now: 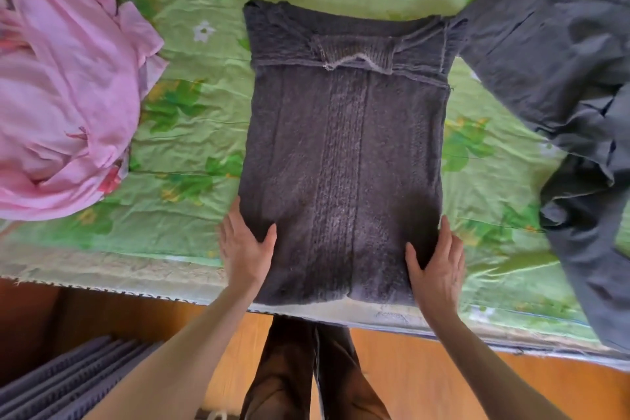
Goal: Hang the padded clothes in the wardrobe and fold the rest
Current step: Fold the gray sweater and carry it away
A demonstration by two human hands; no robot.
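A dark grey knitted sweater lies flat on the bed, its sleeves folded in so it forms a long rectangle with the collar at the far end. My left hand grips its near left corner, thumb on top and fingers along the edge. At the near right corner my right hand holds the sweater in the same way. The sweater's near hem reaches the edge of the bed.
The bed has a green flowered cover. A crumpled pink garment lies at the left. Dark grey trousers sprawl at the right, hanging over the bed edge. Below are an orange floor and a grey ribbed mat.
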